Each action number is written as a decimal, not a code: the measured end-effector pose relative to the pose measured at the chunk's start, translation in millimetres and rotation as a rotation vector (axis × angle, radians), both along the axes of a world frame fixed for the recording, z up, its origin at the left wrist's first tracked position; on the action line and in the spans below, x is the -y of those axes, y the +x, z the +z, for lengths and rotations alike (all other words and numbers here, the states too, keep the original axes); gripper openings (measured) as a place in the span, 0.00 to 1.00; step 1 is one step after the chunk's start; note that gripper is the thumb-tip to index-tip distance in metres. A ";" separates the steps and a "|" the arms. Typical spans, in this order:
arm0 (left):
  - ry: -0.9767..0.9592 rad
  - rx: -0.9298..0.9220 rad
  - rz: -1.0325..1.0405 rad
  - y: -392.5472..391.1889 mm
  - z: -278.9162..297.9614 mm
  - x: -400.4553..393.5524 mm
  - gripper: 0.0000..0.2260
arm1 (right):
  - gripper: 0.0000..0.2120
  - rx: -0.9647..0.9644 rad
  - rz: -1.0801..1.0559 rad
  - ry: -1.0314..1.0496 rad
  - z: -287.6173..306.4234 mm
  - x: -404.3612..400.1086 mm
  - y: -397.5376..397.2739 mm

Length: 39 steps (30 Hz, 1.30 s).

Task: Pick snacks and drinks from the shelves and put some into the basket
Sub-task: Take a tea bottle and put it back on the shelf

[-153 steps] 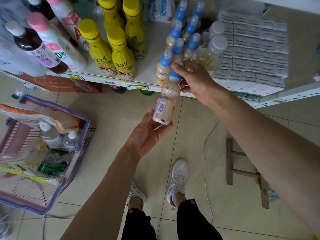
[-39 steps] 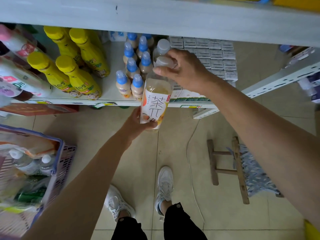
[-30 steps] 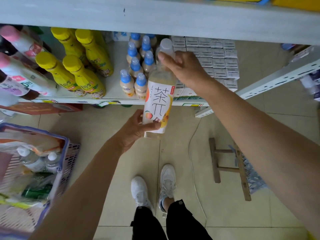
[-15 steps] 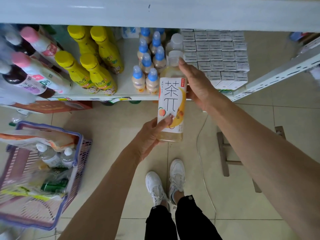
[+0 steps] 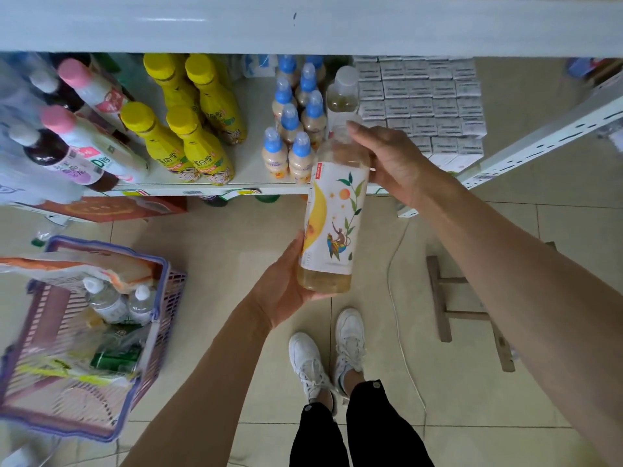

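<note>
Tea bottle (image 5: 332,215) held in the air in front of the shelf (image 5: 249,183), above the tiled floor (image 5: 236,230): clear smooth plastic, round body, pale amber liquid visible at base and shoulder, white paper-look label with a yellow crescent, green leafy sprig and a small orange fruit. Left hand (image 5: 285,291) cups the base from below, fingers curled round the bottom edge; right hand (image 5: 392,160) grips the shoulder and neck, fingers wrapped over the top so the cap is hidden. Long axis runs near upright, neck end tipped toward the shelf, base toward the person's shoes (image 5: 327,355). Half a second ago the label showed large dark characters; now the illustrated side faces the camera, so the bottle has been turned about its long axis, and it sits slightly lower. Basket (image 5: 158,318), purple latticed plastic, stands on the floor well to the left, holding small water bottles (image 5: 116,301) and crinkled snack bags (image 5: 50,267).
</note>
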<state>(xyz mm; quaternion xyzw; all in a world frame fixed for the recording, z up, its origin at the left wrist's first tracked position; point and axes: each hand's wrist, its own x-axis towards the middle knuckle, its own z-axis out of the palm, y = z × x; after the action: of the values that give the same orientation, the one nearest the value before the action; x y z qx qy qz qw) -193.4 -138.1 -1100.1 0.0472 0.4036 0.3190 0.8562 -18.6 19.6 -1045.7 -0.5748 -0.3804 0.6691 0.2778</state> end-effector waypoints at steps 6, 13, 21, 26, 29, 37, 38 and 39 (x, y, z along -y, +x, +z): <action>0.043 0.075 0.022 3.7 1.0 2.3 0.26 | 0.19 0.046 -0.022 0.007 0.0 3.3 -3.4; 0.104 0.058 0.049 5.2 4.3 -3.1 0.38 | 0.21 0.185 -0.063 0.079 1.5 -4.9 -2.6; -0.008 0.094 0.078 9.2 3.5 0.0 0.39 | 0.26 0.204 -0.029 0.083 -0.2 -10.3 -0.3; -0.045 0.219 0.085 10.7 -10.8 6.9 0.23 | 0.24 0.168 -0.091 0.036 1.5 -13.8 6.8; -0.069 0.288 0.082 12.1 -20.0 7.7 0.25 | 0.26 0.146 -0.095 0.069 1.3 -14.2 6.3; -0.145 0.552 0.043 19.2 -34.3 0.5 0.26 | 0.24 0.238 -0.087 0.110 9.6 -22.6 -0.7; -0.165 0.605 0.040 19.9 -35.6 1.3 0.24 | 0.23 0.267 -0.081 0.120 10.9 -24.6 -2.5; -0.192 0.641 0.045 20.5 -37.3 2.9 0.24 | 0.23 0.295 -0.076 0.133 10.8 -27.1 -4.2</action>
<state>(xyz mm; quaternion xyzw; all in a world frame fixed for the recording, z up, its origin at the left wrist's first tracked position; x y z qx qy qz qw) -172.9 -141.0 -1137.4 -0.1453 0.1427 0.2970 0.9329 -22.8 46.7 -1034.9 -0.6611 -0.4387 0.5397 0.2814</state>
